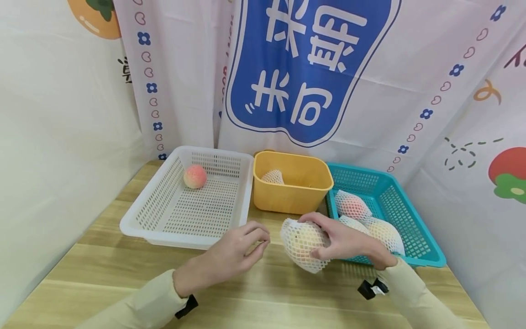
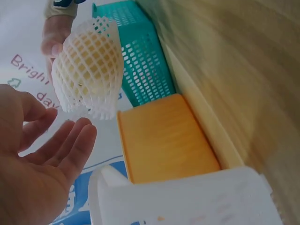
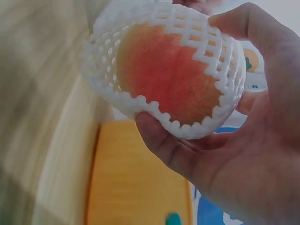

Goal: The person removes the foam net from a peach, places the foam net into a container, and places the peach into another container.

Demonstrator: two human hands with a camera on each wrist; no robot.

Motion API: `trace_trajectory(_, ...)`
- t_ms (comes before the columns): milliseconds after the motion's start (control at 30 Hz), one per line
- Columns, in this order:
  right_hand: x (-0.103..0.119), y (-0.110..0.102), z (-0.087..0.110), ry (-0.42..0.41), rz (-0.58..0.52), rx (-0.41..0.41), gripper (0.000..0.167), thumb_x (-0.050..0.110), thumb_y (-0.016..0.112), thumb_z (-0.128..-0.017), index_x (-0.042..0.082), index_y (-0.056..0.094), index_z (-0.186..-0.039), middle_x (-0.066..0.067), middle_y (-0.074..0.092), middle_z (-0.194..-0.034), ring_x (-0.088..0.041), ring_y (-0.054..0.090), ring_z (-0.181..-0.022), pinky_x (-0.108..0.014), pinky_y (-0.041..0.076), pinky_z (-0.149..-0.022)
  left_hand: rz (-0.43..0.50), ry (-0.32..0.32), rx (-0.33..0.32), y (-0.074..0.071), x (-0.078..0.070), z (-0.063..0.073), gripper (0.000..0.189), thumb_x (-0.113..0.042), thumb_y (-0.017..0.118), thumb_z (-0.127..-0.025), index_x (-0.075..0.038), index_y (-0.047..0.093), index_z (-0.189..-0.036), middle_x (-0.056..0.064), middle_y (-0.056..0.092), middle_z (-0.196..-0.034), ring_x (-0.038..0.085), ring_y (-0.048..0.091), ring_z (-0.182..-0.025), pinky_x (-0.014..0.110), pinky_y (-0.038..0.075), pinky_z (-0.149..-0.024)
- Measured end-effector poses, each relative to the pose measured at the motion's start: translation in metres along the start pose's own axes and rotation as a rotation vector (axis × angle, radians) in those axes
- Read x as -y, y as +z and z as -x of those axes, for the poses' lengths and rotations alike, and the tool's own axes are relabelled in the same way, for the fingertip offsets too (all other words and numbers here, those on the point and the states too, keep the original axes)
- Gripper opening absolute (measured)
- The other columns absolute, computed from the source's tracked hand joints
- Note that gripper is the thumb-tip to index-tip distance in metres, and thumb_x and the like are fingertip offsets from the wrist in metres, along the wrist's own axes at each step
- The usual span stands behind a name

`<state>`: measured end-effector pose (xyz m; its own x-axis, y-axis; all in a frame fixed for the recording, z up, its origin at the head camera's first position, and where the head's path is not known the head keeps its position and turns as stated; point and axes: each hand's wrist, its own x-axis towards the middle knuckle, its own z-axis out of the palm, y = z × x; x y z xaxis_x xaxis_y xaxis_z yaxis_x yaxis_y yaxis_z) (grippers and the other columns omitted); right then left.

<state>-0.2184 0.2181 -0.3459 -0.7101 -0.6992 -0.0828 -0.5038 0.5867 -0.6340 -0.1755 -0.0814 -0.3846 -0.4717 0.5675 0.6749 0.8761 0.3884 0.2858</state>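
My right hand (image 1: 343,237) grips a peach (image 1: 304,242) wrapped in a white foam net, held in front of the yellow bin. In the right wrist view the red side of the peach shows through an opening in the foam net (image 3: 220,51), with fingers and thumb on either side. To its left, my left hand (image 1: 236,249) hovers near the white basket's front corner. Its fingers are loosely bent toward the netted peach, with a gap between and nothing in them, as the left wrist view shows.
A white basket (image 1: 135,219) on the left has one bare peach (image 1: 195,176) inside. The yellow bin (image 1: 291,198) behind my hands contains a white foam net (image 1: 273,177). At right, a teal basket (image 1: 419,219) holds several netted peaches (image 1: 384,235). A printed curtain (image 1: 185,91) hangs behind the wooden table (image 1: 246,301).
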Motion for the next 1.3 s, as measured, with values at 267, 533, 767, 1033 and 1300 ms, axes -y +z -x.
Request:
trace_trajectory(267,0.004,0.019,0.0,-0.032,-0.012,0.056,0.068,0.027,0.072,-0.078,0.029,0.04,-0.138,0.007,0.05,-0.127,-0.016,0.054,-0.104,-0.03,0.049,-0.084,0.034,-0.076,0.097,0.009,-0.01,0.007,0.021,-0.007,0.065,-0.091,-0.007,0.06,-0.111,0.002,0.063,-0.109,0.012,0.065,-0.093,0.017,0.055,-0.08)
trace_trajectory(533,0.001,0.03,-0.002,-0.042,0.014,0.089,0.069,0.031,0.072,-0.077,0.034,0.039,-0.138,0.007,0.05,-0.127,-0.015,0.053,-0.106,-0.031,0.048,-0.085,0.028,-0.102,0.138,0.017,-0.007,0.013,0.035,0.013,0.056,-0.088,-0.004,0.057,-0.12,0.006,0.068,-0.11,0.018,0.069,-0.095,0.017,0.054,-0.085)
trace_trajectory(767,-0.002,0.042,-0.006,-0.098,-0.038,0.115,0.069,0.028,0.071,-0.078,0.03,0.038,-0.138,0.005,0.049,-0.129,-0.014,0.054,-0.107,-0.028,0.049,-0.087,0.019,-0.133,0.16,0.023,0.0,0.018,0.03,0.009,0.058,-0.089,-0.008,0.061,-0.114,0.004,0.07,-0.108,0.015,0.069,-0.096,0.019,0.055,-0.084)
trace_trajectory(1033,0.0,0.054,-0.01,-0.072,-0.053,0.129,0.072,0.03,0.071,-0.076,0.026,0.037,-0.139,0.004,0.048,-0.131,-0.012,0.054,-0.108,-0.026,0.05,-0.087,0.08,-0.106,0.226,0.029,0.006,0.021,0.019,-0.002,0.064,-0.09,-0.01,0.063,-0.106,0.0,0.071,-0.103,0.008,0.068,-0.094,0.013,0.052,-0.084)
trace_trajectory(1300,-0.006,0.064,-0.014,-0.047,-0.069,0.142,0.073,0.03,0.071,-0.075,0.027,0.036,-0.139,0.003,0.047,-0.132,-0.012,0.053,-0.108,-0.026,0.049,-0.088,0.239,-0.203,0.406,0.028,0.008,0.024,0.031,-0.009,0.064,-0.092,-0.008,0.056,-0.122,0.005,0.069,-0.114,0.006,0.067,-0.096,0.009,0.051,-0.079)
